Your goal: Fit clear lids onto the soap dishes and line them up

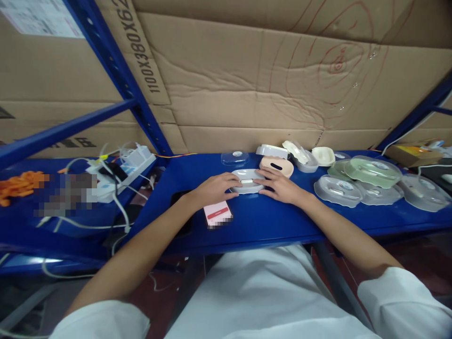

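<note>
The left hand (219,187) and right hand (280,185) are half open, fingers bent and slightly parted, fingertips at opposite ends of a pale grey oval container (247,189) on the blue desk (264,226); whether they grip or merely steady it, I cannot tell. A white bar (246,181) spans the container's middle. Just behind, towards the right, is a peach slotted cover (282,161); a smartphone (216,213) lies near the left hand. Farther back sits a clear plastic lid (235,158). Well to the right, a green container (373,170) rests on clear-topped containers (338,190).
</note>
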### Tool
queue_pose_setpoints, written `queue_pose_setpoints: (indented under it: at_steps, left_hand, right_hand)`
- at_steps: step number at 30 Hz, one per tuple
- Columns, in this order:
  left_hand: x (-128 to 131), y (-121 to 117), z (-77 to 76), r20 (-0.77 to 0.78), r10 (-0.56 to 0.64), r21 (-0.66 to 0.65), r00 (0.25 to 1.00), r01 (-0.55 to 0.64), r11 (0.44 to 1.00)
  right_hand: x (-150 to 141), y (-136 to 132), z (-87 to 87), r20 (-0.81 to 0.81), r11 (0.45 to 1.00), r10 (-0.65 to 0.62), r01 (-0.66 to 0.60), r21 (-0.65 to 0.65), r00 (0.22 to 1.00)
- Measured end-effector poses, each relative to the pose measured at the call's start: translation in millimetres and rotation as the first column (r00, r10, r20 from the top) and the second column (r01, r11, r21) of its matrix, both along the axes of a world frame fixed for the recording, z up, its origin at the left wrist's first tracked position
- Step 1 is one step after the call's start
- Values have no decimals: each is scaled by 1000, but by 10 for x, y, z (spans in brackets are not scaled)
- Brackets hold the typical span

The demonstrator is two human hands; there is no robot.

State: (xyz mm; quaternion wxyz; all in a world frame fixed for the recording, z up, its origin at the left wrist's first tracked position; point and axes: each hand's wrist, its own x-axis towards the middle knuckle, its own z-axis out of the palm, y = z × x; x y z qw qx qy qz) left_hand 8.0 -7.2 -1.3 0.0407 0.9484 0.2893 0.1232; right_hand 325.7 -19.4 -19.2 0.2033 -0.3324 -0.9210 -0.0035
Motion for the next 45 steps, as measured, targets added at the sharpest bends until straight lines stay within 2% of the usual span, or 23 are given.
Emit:
queue_pose_setpoints:
  at_steps: [5,9,12,15,17,19,22,25,28,32,35,37,40,43,45]
  left_hand:
    - [3,-16,-10,43,7,20,999,-8,1000]
    - [16,-26,-1,66,34,-8,997,-33,999]
    - [34,-52,33,170,44,40,984,-51,998]
    - [61,-118,119,303,-4,124,953,-36,992]
    - [75,-173,193,396,-10,177,918,-65,982]
    - [77,-209,250,458,12,197,889,-114,974]
    - [63,-192,248,411,5,199,911,-95,975]
    - [41,-109,151,225,-50,144,973,17,989]
    - [23,-40,53,99,-26,32,995,23,999]
    - [7,-18,9,80,0,-7,997,1,1000]
    - [5,-19,9,79,-25,-26,997,27,999]
    - [7,-21,19,84,-38,-34,996,41,999]
    - [12,-41,57,86,-36,-23,996,38,999]
    - [19,-81,109,60,-28,7,998,27,1000]
    - [26,-106,132,45,-26,24,999,25,999]
  right_hand:
    - [-21,8,-26,-24,999,24,-25,-40,999]
    - [-69,-56,33,-74,999,31,-34,-35,997]
    - [-82,-130,176,-135,1000,24,-25,-6,991]
    - [-37,-229,397,-148,999,22,-15,52,989]
    - [19,-306,530,-165,996,-7,22,88,986]
    - [64,-375,587,-219,991,-56,80,107,974]
    - [59,-420,490,-277,994,-43,70,89,960]
    - [-12,-378,318,-214,999,37,-34,18,976]
    - [-2,-267,266,-148,1000,17,-19,-15,989]
    - [189,-68,366,-179,984,-162,173,50,970]
    - [192,120,451,-107,980,-172,182,85,979]
    - [11,304,482,-28,989,-122,124,79,992]
    - [-472,706,473,87,996,-88,88,3,992]
    - [-926,1154,417,175,979,-136,160,-128,975]
    - [-1084,1374,366,188,963,-163,198,-183,969]
